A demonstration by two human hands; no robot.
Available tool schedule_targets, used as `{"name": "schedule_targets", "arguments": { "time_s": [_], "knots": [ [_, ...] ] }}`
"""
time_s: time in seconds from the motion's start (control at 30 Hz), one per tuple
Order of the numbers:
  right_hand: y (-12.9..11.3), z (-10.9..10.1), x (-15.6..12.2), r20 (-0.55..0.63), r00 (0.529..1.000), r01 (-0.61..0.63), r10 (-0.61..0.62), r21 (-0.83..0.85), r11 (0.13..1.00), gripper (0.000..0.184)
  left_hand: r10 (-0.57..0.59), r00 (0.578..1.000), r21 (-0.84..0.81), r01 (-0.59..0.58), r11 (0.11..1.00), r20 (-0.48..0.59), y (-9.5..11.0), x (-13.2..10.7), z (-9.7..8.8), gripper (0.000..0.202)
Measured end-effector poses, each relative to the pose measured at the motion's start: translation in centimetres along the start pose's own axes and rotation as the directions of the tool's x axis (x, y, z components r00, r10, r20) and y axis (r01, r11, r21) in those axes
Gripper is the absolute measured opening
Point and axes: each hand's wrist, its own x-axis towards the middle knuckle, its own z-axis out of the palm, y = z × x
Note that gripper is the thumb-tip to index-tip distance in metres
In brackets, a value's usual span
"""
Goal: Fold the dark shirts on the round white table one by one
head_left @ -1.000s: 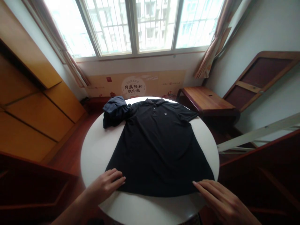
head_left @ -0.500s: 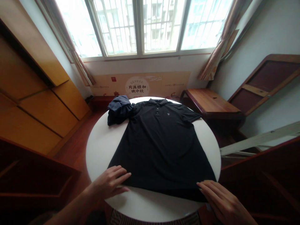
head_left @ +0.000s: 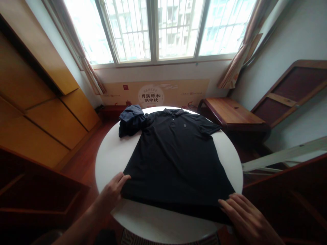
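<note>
Black polo shirt [head_left: 176, 163] lies flat on a round white table [head_left: 109, 163] — left hand [head_left: 112, 192] and right hand [head_left: 245, 214] sit at opposite ends of the hem [head_left: 176, 206], seemingly holding it spread, though can't tell if either's actually gripping.

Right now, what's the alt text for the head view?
The left hand and right hand touch the near hem of a black polo shirt lying flat on a round white table, a dark blue garment at its shoulder.

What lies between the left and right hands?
In the head view, the hem of the black polo shirt spans between the left hand and the right hand, on the white round table.
</note>
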Motion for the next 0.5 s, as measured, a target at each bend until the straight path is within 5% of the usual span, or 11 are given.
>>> {"name": "schedule_targets", "arguments": {
  "time_s": [0.2, 0.5],
  "knots": [
    [0.7, 0.6, -1.5, 0.149, 0.981, 0.123, -0.122, 0.003, 0.992, 0.039, 0.033, 0.989, 0.032, -0.028, 0.999, -0.143, -1.0, -1.7, -2.0, 0.027],
    [2.4, 0.6, -4.5, 0.096, 0.995, 0.024, -0.011, -0.132, 0.991, 0.051, 0.043, 0.999, -0.050, -0.045, 0.998, -0.033, -2.3, -3.1, -2.4, 0.023]
  ]
}}
